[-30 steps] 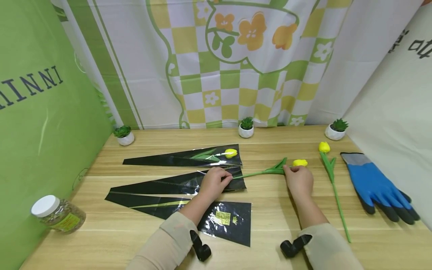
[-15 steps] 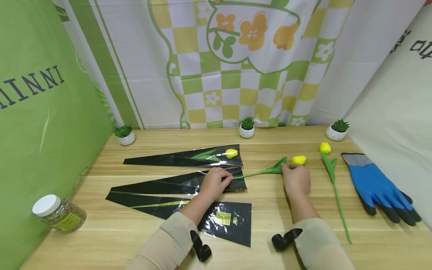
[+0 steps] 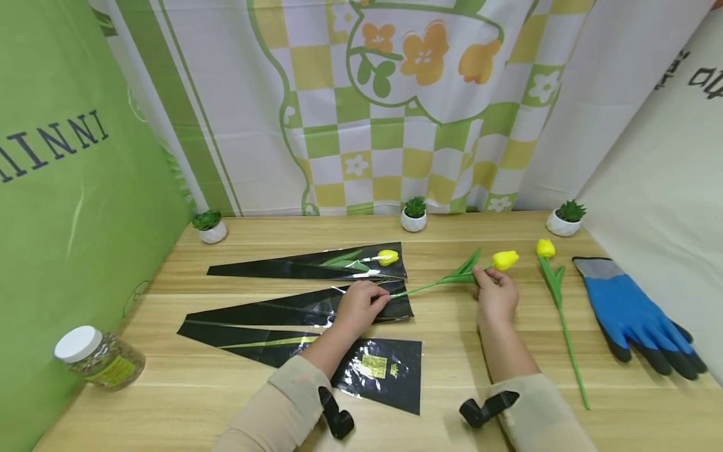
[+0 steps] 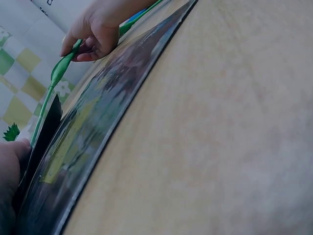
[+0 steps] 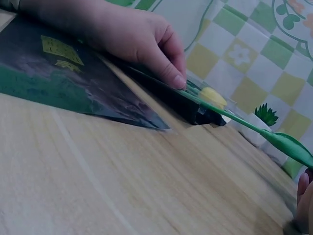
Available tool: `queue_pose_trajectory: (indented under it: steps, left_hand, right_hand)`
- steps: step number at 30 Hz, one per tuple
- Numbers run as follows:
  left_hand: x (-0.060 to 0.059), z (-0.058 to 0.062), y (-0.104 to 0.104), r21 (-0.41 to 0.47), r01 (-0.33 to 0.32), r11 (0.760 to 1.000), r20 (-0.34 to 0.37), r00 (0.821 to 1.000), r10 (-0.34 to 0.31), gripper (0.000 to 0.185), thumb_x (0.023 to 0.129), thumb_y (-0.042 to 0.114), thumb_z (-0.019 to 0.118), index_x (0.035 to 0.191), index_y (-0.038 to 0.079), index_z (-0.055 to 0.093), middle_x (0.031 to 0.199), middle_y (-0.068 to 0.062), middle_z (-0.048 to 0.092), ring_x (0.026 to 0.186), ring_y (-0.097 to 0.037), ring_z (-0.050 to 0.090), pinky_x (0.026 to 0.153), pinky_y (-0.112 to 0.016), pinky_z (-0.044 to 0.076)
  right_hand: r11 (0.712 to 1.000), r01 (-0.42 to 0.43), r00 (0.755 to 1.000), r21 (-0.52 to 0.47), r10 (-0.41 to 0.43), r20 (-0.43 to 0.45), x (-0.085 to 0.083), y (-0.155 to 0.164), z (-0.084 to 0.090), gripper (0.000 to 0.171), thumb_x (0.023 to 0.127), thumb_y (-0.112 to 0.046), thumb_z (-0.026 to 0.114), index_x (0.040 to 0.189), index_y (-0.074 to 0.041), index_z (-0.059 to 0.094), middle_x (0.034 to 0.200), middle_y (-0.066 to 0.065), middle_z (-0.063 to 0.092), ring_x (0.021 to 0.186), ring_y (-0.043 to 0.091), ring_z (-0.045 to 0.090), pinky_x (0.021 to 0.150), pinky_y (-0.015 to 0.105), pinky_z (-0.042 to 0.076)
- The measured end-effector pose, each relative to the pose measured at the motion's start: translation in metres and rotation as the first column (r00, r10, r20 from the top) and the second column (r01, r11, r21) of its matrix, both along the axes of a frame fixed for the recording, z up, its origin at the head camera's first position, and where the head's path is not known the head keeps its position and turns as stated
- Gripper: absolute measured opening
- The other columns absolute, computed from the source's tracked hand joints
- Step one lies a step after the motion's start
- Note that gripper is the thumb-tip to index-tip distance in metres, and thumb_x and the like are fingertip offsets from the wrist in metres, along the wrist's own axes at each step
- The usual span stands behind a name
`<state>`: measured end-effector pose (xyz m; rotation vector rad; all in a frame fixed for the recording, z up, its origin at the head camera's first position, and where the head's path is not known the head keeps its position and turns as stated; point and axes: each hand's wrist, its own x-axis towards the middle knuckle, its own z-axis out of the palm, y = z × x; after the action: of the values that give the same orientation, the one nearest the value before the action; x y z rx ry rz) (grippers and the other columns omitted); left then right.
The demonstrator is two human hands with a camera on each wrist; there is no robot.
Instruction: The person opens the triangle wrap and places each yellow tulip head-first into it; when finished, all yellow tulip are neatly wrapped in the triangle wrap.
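Note:
My left hand (image 3: 358, 309) pinches the open end of the middle black flower sleeve (image 3: 254, 311), where a green stem runs in beneath the fingertips. That stem belongs to a yellow artificial tulip (image 3: 504, 260), whose leaves and bloom lie beyond the sleeve on the right. My right hand (image 3: 498, 296) pinches the tulip just below its bloom, a little above the table. In the right wrist view the stem (image 5: 239, 119) slopes between both hands. The stem's lower end is hidden. Behind, another black sleeve (image 3: 271, 266) contains a yellow tulip; a third sleeve (image 3: 390, 386) lies in front.
To the right lie a single yellow tulip (image 3: 559, 295) and a blue-and-black glove (image 3: 632, 307). A lidded jar (image 3: 101, 358) leans at the left. Small potted plants (image 3: 414, 215) line the table's back edge, before a patterned curtain (image 3: 361, 113).
My right hand moves slightly left, then back right and up, raising the tulip's bloom and leaves a little. The left hand stays in place at the sleeve.

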<state>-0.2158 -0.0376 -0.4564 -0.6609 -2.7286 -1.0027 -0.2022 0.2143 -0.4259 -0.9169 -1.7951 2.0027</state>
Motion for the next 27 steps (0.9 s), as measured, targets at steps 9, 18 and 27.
queue_pose_trajectory:
  steps: [9,18,27]
  left_hand:
    - [-0.001,-0.001,0.001,0.019,-0.024,1.000,-0.016,1.000,0.025,0.018,0.094,0.026,0.066,0.100,0.014,0.078,0.103,-0.001,0.074,0.104,-0.021,0.065,0.096,-0.037,0.052]
    - [0.000,0.000,0.002,0.056,-0.025,0.998,-0.075,0.997,0.029,0.016,0.093,0.023,0.067,0.098,0.013,0.078,0.099,-0.001,0.075,0.101,-0.020,0.066,0.094,-0.036,0.053]
    - [0.000,0.001,0.003,0.065,-0.031,0.997,-0.079,0.996,0.036,0.016,0.093,0.024,0.068,0.099,0.013,0.078,0.101,-0.001,0.075,0.103,-0.021,0.066,0.096,-0.036,0.052]
  right_hand:
    - [0.986,-0.079,0.996,-0.149,0.071,-0.059,0.001,-0.006,0.001,0.021,0.092,-0.019,0.068,0.100,-0.012,0.051,0.082,-0.008,0.057,0.063,0.000,0.056,0.061,0.013,0.052]
    - [0.967,-0.183,0.983,-0.177,0.176,-0.055,0.006,-0.027,0.000,0.020,0.095,-0.018,0.065,0.100,-0.012,0.047,0.084,-0.008,0.056,0.070,0.001,0.058,0.068,0.013,0.054]
    - [0.961,-0.213,0.977,-0.179,0.214,-0.012,0.009,-0.045,-0.001,0.018,0.095,-0.016,0.065,0.096,-0.011,0.047,0.085,-0.007,0.057,0.071,0.003,0.058,0.066,0.015,0.054]
